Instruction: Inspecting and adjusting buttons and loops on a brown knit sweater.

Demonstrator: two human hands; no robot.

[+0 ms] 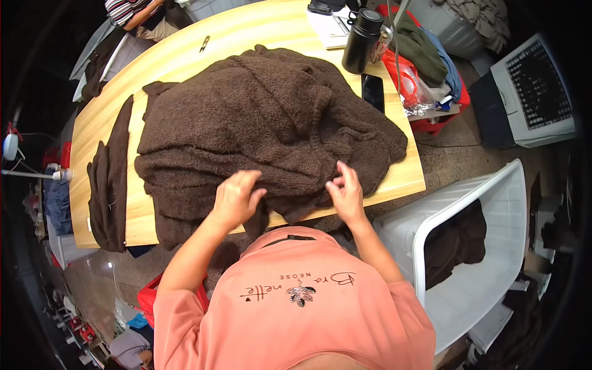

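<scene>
A large heap of dark brown knit fabric (246,111) lies rumpled over the middle of the table, and its near folds hang at the front edge. Just over those near folds is my left hand (236,198), its thumb apart from its bent fingers, holding nothing that I can see. My right hand (347,194) is by the heap's front right part, thumb and fingers spread apart with no cloth visible between them. Left of the heap, a smaller folded brown knit piece (111,185) lies along the table's left side.
On the wooden table (176,58) stand a black flask (362,42) and a dark phone (373,92) at the right, with small snips (205,43) at the back. A grey-white bin (425,228) holding brown cloth is at my right. Another person (139,15) sits at the far left.
</scene>
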